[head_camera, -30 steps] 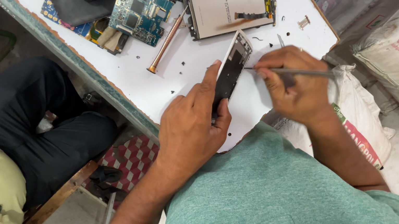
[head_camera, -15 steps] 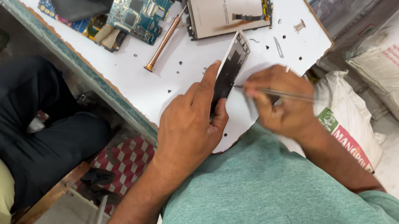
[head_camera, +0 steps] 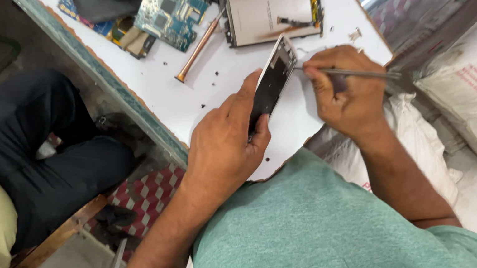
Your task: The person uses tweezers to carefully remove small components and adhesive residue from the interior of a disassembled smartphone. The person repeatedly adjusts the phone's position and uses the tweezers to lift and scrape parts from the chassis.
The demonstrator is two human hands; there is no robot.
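left hand (head_camera: 221,146) holds a phone frame (head_camera: 272,82) tilted up on its edge, over the white tabletop (head_camera: 183,98), fingers closed round its lower end. right hand (head_camera: 349,92) is just beside it, fingers pinched on a thin metal tool (head_camera: 362,73) w/ the tip touching the frame's top. a blue circuit board (head_camera: 178,1) & an opened phone (head_camera: 272,12) lie farther back.
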